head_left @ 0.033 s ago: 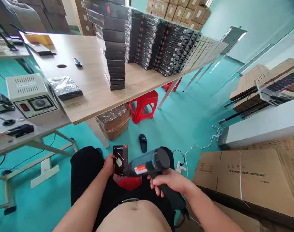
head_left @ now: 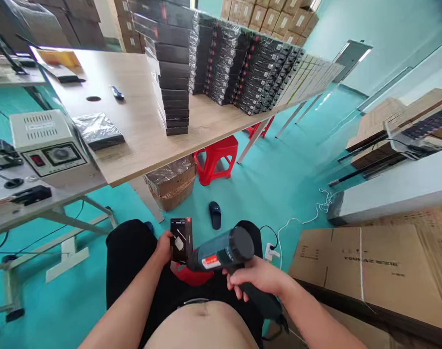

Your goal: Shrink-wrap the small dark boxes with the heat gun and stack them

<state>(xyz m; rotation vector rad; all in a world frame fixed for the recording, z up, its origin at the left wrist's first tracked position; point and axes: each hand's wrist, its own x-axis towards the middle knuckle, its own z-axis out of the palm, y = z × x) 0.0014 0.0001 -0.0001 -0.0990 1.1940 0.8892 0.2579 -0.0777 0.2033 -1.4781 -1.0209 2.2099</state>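
Observation:
In the head view my left hand (head_left: 164, 248) grips the left edge of a small black charger box (head_left: 180, 237), printed with a white charger and cable and red along one corner. My right hand (head_left: 253, 275) is wrapped round the handle of a blue-grey heat gun (head_left: 221, 248) with a red and white label. Its nozzle points left, close to the box's lower right side; whether they touch I cannot tell. Both things are above my lap, over the red seat (head_left: 194, 277) between my thighs.
The wooden table (head_left: 134, 116) ahead bears stacks of wrapped black boxes (head_left: 223, 63) and one wrapped box (head_left: 98, 131). A grey control unit (head_left: 48, 143) stands left. Cartons (head_left: 352, 271) lie right; a red stool (head_left: 217, 157), slipper (head_left: 215, 214) and power strip (head_left: 271, 252) are on the floor.
The heat gun has shifted and tilted very slightly, its rear end a little lower and further left. The charger box stays nearly still in my left hand.

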